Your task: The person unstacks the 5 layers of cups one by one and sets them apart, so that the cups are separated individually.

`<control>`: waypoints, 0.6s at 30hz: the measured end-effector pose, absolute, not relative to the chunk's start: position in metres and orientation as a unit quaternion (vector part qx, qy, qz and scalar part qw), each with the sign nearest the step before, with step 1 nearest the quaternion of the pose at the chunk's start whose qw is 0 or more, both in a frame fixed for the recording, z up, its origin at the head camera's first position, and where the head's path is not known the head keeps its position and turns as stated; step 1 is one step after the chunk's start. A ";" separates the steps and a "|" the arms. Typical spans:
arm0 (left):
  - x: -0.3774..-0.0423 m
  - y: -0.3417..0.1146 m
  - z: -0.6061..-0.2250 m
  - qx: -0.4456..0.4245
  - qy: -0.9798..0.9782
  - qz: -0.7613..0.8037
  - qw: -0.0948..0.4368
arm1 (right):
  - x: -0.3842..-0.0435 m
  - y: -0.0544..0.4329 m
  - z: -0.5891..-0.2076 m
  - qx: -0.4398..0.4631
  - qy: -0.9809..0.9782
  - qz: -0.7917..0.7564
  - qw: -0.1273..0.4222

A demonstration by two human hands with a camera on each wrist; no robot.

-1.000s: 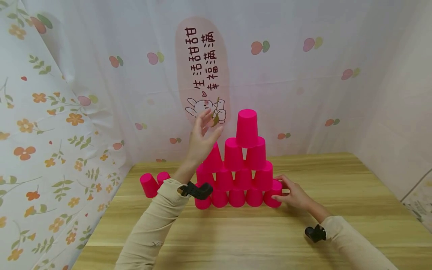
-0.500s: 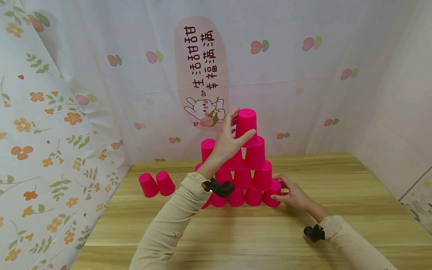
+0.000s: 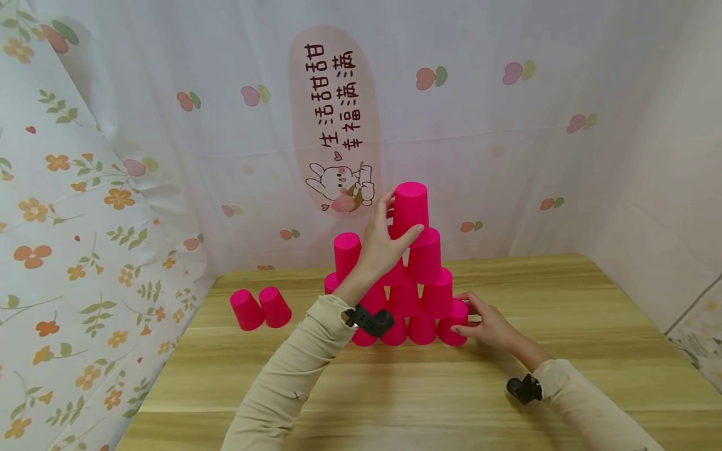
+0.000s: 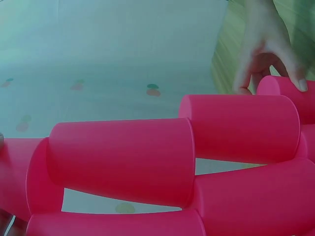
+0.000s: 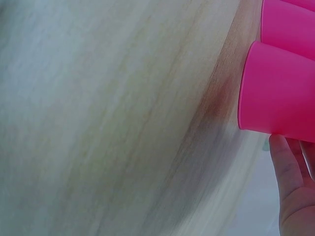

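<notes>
A stack of pink upside-down cups stands in rows on the table, narrowing upward in the head view. My left hand (image 3: 379, 247) holds the single top cup (image 3: 411, 205) from its left side, thumb in front and fingers behind. This cup rests on the row below; my forearm hides part of the stack's left side. At the bottom right corner, my right hand (image 3: 489, 324) grips the end cup (image 3: 453, 327), thumb in front and fingers behind. In the right wrist view, a fingertip touches the side of this corner cup (image 5: 278, 93).
Two more pink cups, a left one (image 3: 247, 310) and a right one (image 3: 275, 307), stand upside down on the table's left. The wooden table (image 3: 395, 394) reaches back to a printed cloth (image 3: 479, 156) hanging behind. Another patterned cloth (image 3: 73, 282) hangs at the left.
My left hand has moved right from beside the stack to the top cup and taken hold of it. The right hand stays at the corner cup.
</notes>
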State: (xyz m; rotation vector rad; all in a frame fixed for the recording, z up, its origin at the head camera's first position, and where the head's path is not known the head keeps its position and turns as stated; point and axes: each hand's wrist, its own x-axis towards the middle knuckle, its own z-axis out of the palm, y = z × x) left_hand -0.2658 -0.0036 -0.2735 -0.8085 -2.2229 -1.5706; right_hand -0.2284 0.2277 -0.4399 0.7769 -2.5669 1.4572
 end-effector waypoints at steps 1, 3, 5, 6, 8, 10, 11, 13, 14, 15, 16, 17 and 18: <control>-0.265 -0.003 -0.274 -0.282 -0.773 -0.547 0.152 | -0.230 0.229 -0.442 0.255 -0.841 0.475 0.043; -0.265 -0.003 -0.274 -0.282 -0.771 -0.550 0.154 | -0.233 0.231 -0.448 0.250 -0.844 0.473 0.040; -0.264 -0.003 -0.274 -0.282 -0.768 -0.554 0.155 | -0.237 0.234 -0.455 0.249 -0.846 0.470 0.037; -0.263 -0.003 -0.274 -0.280 -0.766 -0.557 0.155 | -0.239 0.235 -0.458 0.248 -0.846 0.470 0.036; -0.262 -0.004 -0.274 -0.280 -0.759 -0.567 0.155 | -0.242 0.238 -0.462 0.247 -0.845 0.473 0.035; -0.261 -0.006 -0.274 -0.281 -0.750 -0.576 0.160 | -0.243 0.239 -0.465 0.248 -0.842 0.478 0.034; -0.261 -0.008 -0.273 -0.283 -0.745 -0.581 0.164 | -0.243 0.239 -0.465 0.249 -0.841 0.479 0.033; -0.260 -0.012 -0.270 -0.290 -0.736 -0.586 0.176 | -0.243 0.239 -0.466 0.248 -0.839 0.483 0.034; -0.259 -0.015 -0.269 -0.292 -0.732 -0.587 0.184 | -0.243 0.239 -0.466 0.247 -0.840 0.482 0.034; -0.258 -0.018 -0.267 -0.295 -0.729 -0.588 0.191 | -0.243 0.239 -0.466 0.249 -0.840 0.480 0.035; -0.257 -0.021 -0.266 -0.297 -0.726 -0.588 0.198 | -0.244 0.239 -0.466 0.250 -0.841 0.478 0.036; -0.255 -0.025 -0.264 -0.299 -0.723 -0.588 0.205 | -0.244 0.239 -0.466 0.251 -0.841 0.479 0.038; -0.254 -0.029 -0.262 -0.299 -0.722 -0.587 0.213 | -0.244 0.239 -0.466 0.251 -0.840 0.479 0.041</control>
